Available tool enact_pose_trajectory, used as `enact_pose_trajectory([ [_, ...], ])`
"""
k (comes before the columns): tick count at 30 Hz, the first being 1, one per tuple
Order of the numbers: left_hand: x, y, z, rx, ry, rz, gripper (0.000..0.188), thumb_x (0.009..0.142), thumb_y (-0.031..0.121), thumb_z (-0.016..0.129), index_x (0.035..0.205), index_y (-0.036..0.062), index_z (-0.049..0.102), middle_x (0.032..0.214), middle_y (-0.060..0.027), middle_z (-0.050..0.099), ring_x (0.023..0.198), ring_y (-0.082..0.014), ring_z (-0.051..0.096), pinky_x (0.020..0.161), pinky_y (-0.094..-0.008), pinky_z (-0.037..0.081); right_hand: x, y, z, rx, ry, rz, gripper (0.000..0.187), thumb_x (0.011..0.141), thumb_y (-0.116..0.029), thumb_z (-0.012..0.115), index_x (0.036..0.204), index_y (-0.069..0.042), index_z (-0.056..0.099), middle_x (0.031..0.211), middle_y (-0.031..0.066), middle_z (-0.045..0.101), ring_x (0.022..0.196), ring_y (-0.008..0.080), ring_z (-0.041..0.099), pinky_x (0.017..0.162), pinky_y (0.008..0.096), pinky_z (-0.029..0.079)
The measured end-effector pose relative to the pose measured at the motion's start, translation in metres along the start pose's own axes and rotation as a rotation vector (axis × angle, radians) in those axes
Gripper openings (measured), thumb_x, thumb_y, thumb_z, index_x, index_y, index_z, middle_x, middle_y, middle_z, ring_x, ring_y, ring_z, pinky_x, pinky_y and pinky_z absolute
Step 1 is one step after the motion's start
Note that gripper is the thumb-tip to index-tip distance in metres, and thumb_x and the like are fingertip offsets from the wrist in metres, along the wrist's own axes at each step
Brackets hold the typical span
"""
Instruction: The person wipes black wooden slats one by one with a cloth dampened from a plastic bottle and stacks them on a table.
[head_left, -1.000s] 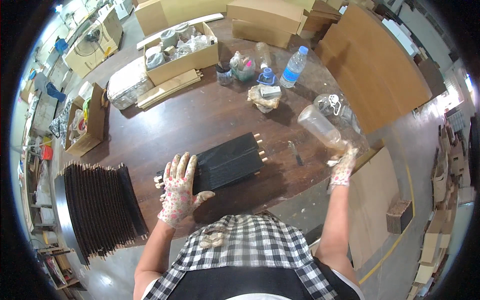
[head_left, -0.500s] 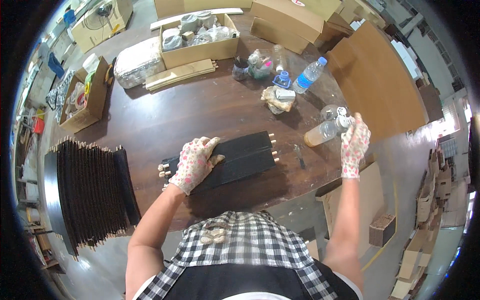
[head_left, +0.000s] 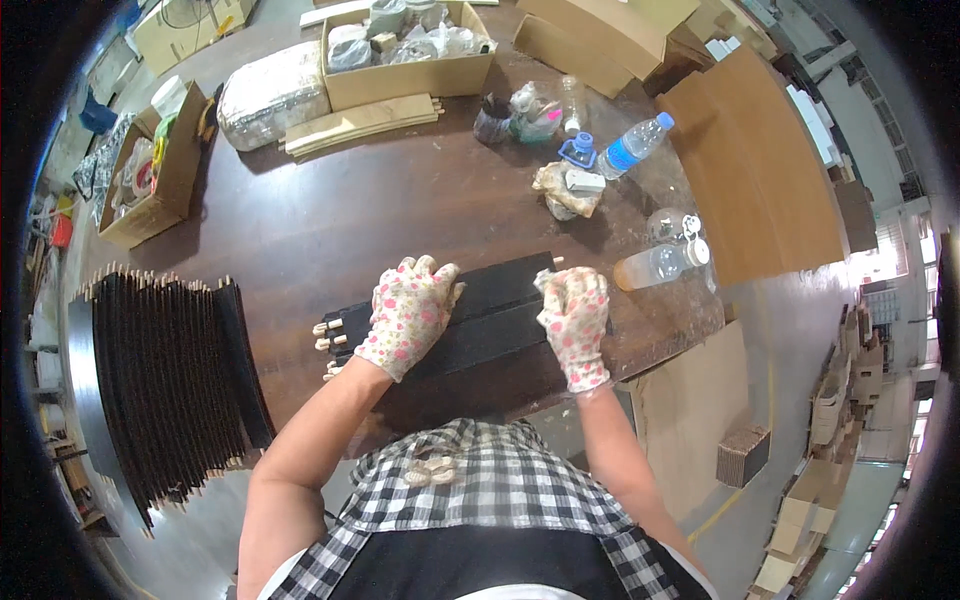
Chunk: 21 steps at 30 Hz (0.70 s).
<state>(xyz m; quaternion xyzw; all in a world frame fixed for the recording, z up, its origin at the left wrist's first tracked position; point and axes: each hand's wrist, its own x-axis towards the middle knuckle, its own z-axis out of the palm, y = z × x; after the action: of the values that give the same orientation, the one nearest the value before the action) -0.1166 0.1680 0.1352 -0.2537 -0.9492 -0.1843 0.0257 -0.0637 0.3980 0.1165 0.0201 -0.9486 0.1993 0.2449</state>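
Note:
Two black boards with light wooden dowels at their ends lie side by side on the brown table. My left hand, in a white floral glove, holds them down near their left end, its fingers curled at the far edge. At their right end is my right hand, gloved alike, its fingers pinched together. A small whitish bit shows at its fingertips, too small to name. Right of that hand lies a bottle with amber liquid and a white cap, tilted on its side.
A stack of black doweled boards stands at the left. Farther back are a carton of wrapped items, a wrapped bundle, pale wooden slats, a water bottle and a crumpled lump. A large cardboard sheet borders the right.
My right hand has left the bottle's cap and moved left to the boards' right end. My left hand stays on the boards, its fingers drawn closer together.

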Motion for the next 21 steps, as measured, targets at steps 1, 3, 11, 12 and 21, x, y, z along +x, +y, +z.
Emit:
enact_pose_trajectory([
  [1,0.000,0.001,0.000,0.005,-0.006,-0.001,0.021,0.091,0.026,0.060,0.106,0.0132,0.066,0.096,-0.0105,0.062,0.091,-0.0300,0.061,0.077,-0.0430,0.052,-0.003,0.000,0.004,-0.049,0.036,0.018,0.007,0.082,-0.013,0.064,0.083,-0.007,0.062,0.086,0.0121,0.059,0.084,0.0308,0.055,0.078,0.0433,0.044],
  [3,0.002,-0.001,0.003,0.005,-0.032,-0.014,0.021,0.091,0.027,0.060,0.106,0.0135,0.066,0.096,-0.0105,0.062,0.091,-0.0300,0.061,0.076,-0.0429,0.053,-0.002,-0.006,0.011,-0.105,0.086,-0.027,0.006,0.080,-0.012,0.066,0.081,-0.007,0.063,0.084,0.0118,0.060,0.083,0.0317,0.056,0.077,0.0441,0.044],
  [11,0.000,-0.003,0.005,0.011,-0.017,-0.019,0.021,0.091,0.026,0.060,0.106,0.0138,0.067,0.098,-0.0104,0.062,0.091,-0.0293,0.061,0.075,-0.0425,0.053,0.004,0.003,0.005,-0.248,-0.043,-0.010,0.013,0.084,-0.018,0.060,0.079,-0.007,0.060,0.086,0.0130,0.059,0.085,0.0304,0.055,0.075,0.0439,0.045],
  [12,0.000,-0.002,0.006,0.017,-0.017,-0.005,0.021,0.091,0.026,0.060,0.106,0.0135,0.066,0.099,-0.0104,0.063,0.091,-0.0293,0.061,0.075,-0.0425,0.053,0.003,-0.009,0.006,-0.325,-0.063,-0.065,0.012,0.084,-0.019,0.060,0.079,-0.008,0.060,0.086,0.0127,0.058,0.086,0.0307,0.055,0.076,0.0442,0.044],
  [21,0.001,0.000,0.005,0.006,-0.020,0.003,0.022,0.090,0.026,0.060,0.106,0.0121,0.067,0.099,-0.0107,0.063,0.091,-0.0297,0.061,0.075,-0.0422,0.053,0.006,-0.010,0.004,-0.239,-0.030,-0.144,0.014,0.086,-0.019,0.058,0.076,-0.010,0.060,0.083,0.0109,0.059,0.083,0.0294,0.055,0.074,0.0429,0.044],
])
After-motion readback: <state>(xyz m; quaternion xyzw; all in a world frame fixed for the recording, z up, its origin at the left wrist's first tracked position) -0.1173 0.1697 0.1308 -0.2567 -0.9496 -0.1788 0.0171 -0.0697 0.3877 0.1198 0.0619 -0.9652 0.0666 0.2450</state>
